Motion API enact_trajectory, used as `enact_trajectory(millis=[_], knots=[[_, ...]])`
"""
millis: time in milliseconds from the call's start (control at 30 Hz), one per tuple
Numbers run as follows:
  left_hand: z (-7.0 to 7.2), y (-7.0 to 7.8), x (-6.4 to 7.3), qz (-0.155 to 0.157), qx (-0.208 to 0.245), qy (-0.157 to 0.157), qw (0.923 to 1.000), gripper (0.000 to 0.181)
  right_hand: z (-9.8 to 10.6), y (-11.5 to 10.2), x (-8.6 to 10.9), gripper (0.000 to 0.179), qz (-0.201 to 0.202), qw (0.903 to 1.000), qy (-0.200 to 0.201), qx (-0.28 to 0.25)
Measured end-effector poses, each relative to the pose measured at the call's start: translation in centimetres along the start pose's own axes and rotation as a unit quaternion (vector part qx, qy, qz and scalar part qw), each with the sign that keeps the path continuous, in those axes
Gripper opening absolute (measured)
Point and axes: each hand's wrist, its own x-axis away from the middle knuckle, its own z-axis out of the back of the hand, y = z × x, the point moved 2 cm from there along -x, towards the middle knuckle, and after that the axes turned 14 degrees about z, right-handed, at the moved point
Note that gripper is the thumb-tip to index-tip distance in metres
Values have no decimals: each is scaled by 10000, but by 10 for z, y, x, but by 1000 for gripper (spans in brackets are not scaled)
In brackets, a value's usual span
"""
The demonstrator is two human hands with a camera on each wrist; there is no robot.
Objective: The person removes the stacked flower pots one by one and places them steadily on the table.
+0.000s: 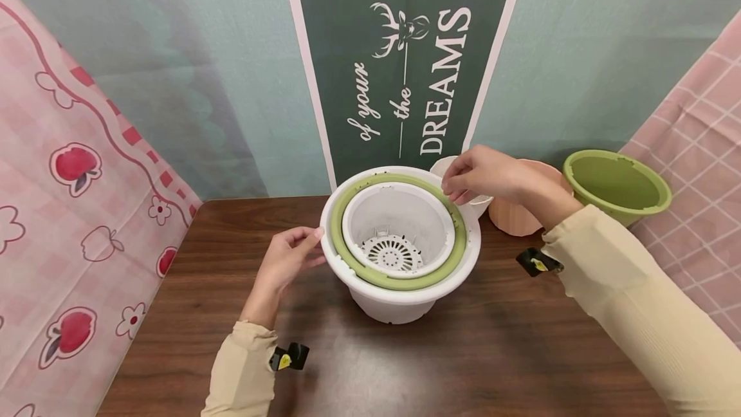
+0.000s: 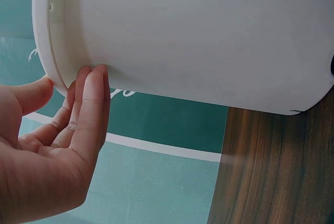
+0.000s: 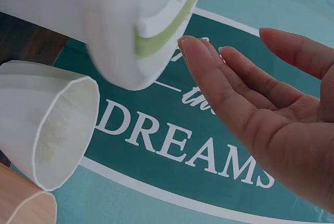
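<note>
A large white plastic flowerpot (image 1: 393, 307) stands upright on the table, with a green pot (image 1: 457, 256) nested inside it. Within the green one sits a smaller white pot (image 1: 399, 204) with a slotted, perforated bottom. My left hand (image 1: 288, 257) pinches the outer pot's rim at its left side; the left wrist view has the thumb on the rim and the fingertips under it, against the wall. Over the right side of the nested pots hovers my right hand (image 1: 483, 176), its fingers bent a little with nothing between them. In the right wrist view it is apart from the rim.
Behind my right hand stand a white fluted pot (image 3: 68, 125) and a peach pot (image 1: 518, 221). Farther right is another green pot (image 1: 616, 188). The wooden table (image 1: 324, 365) meets a teal and dark green backdrop (image 1: 405, 82), with pink patterned cloths (image 1: 75, 224) at the sides.
</note>
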Motion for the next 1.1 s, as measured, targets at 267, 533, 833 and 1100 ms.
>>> enact_trajectory(millis=[267, 533, 833, 1100], knots=[[0, 0, 0, 1, -11, -2, 10000, 28, 6, -12, -14, 23, -101, 9997, -56, -222], [0, -1, 0, 9, 0, -19, 10000, 29, 6, -10, -27, 22, -311, 9991, -36, -280], [1, -1, -2, -15, 5, -31, 10000, 29, -2, 1, -39, 22, -734, 9967, -94, -334], [1, -1, -2, -24, 24, -40, 10000, 29, -6, 7, -39, 21, -897, 9956, -82, -268]])
